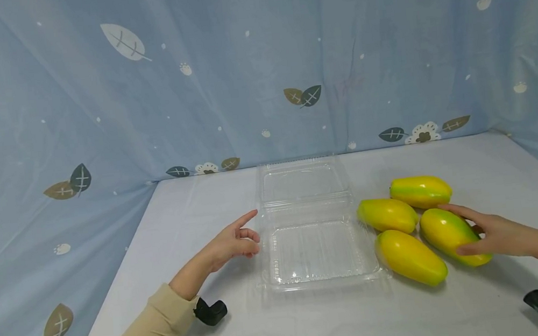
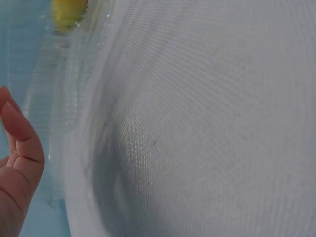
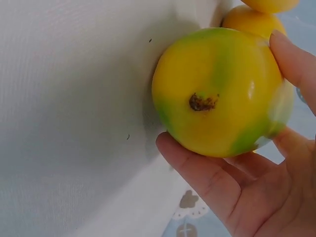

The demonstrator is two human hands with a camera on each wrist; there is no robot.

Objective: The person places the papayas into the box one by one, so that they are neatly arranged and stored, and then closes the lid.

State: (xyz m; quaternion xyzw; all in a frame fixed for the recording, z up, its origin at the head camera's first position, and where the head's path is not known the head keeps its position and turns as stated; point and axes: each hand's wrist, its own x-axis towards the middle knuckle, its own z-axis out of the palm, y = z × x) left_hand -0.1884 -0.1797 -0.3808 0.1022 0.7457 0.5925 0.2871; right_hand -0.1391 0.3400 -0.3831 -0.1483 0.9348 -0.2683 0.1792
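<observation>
My right hand (image 1: 504, 232) grips the nearest-right papaya (image 1: 453, 237), thumb on one side and fingers on the other. In the right wrist view that papaya (image 3: 212, 94) shows its end with a brown stem scar, and it lies against the white cloth. Close to the left edge of a clear plastic clamshell box (image 1: 319, 282) is my left hand (image 1: 231, 245), index finger stretched out, the others loosely bent, holding nothing. Whether its fingertips touch the box, I cannot tell. The box stands with its lid (image 1: 302, 182) folded back, away from me.
Three more yellow-green papayas lie beside the box: one at the back (image 1: 421, 192), one in the middle (image 1: 387, 215), and one in front (image 1: 411, 257). A white cloth (image 1: 313, 326) covers the table. Blue leaf-print curtain (image 1: 240, 73) hangs behind and at both sides.
</observation>
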